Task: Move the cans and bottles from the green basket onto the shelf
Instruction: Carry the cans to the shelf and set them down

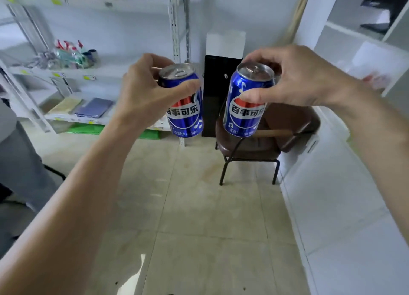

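My left hand (146, 89) grips a blue Pepsi can (187, 115) near its top, thumb and fingers curled round the rim. My right hand (294, 80) holds a second blue Pepsi can (245, 113) the same way, from the right side. Both cans hang upright in the air in front of me, side by side and apart, above the floor. The white metal shelf (73, 73) stands to the left, blurred by motion. The green basket is not in view.
A brown chair (254, 148) with black legs stands straight ahead, behind it a black cabinet (212, 95) with a white box on top. White counters (345, 184) run along the right. Spray bottles and folded cloths lie on the shelf. A person in grey stands at far left.
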